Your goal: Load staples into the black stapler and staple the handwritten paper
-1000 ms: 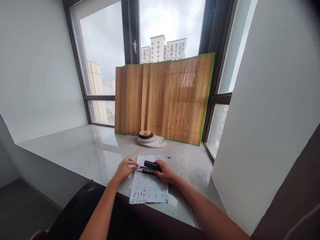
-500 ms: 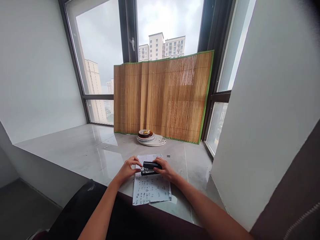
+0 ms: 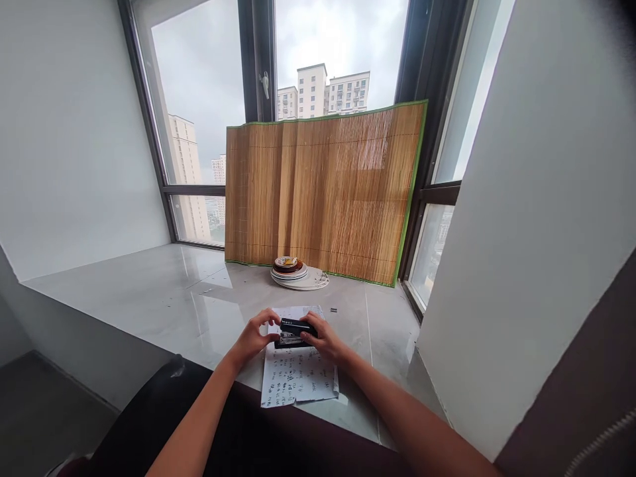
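Observation:
A black stapler (image 3: 297,326) is held over handwritten sheets of paper (image 3: 302,381). My right hand (image 3: 322,336) is wrapped round its right end, thumb on the near side. The top arm stands apart from the base, and a metallic part shows between them. At the stapler's left end is my left hand (image 3: 256,334), its index finger and thumb curled against the tip from above and below. Whether a small staple strip is between those fingertips I cannot make out.
A small dark strip, perhaps staples (image 3: 333,310), lies on the tiled sill (image 3: 163,311) beyond the papers. Farther back stands a stack of plates (image 3: 298,283), in front of a bamboo mat (image 3: 322,192) leaning against the window. A wall (image 3: 541,218) bounds the right side.
The stapler has shifted slightly left, toward my left hand, and its tip now reaches the left finger and thumb. My right hand has moved left with it.

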Demonstrator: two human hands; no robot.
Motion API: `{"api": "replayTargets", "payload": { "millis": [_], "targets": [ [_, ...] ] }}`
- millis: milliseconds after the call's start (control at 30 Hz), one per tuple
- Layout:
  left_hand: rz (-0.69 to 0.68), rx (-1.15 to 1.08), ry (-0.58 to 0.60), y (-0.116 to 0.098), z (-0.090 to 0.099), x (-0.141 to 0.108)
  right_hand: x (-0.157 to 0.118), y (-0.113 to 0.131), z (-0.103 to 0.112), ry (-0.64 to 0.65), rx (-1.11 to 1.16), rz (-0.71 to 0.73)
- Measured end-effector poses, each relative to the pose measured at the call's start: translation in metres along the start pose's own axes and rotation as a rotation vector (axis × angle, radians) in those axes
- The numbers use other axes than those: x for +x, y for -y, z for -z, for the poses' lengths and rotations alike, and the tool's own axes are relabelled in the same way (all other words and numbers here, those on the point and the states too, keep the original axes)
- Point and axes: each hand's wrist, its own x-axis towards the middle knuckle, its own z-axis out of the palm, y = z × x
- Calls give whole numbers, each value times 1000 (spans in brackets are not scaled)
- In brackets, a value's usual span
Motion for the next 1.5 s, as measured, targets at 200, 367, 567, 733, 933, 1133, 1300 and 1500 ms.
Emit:
{"api": "replayTargets", "payload": {
  "millis": [200,367,567,733,933,1133,1300,1500],
  "targets": [
    [60,21,102,3,-1,-1,-2,7,0,20,-42,26],
    [71,93,171,2,-1,-1,-2,19,3,53,-64,59],
    [130,331,259,13,-3,-6,1,-4,32,-487,-163,-189],
    [324,556,259,37,5,-13,-7,-28,48,-532,-334,-321],
    [215,624,60,37,8,-10,-10,-41,40,-405,-423,-389],
    [103,464,345,15,-11,-15,-6,-36,37,-175,-410,-350],
    [265,553,259,15,-12,-16,-3,-26,40,-89,-407,-312],
    [59,438,291,8,-12,-14,-6,-23,36,5,-391,-294]
  ]
}}
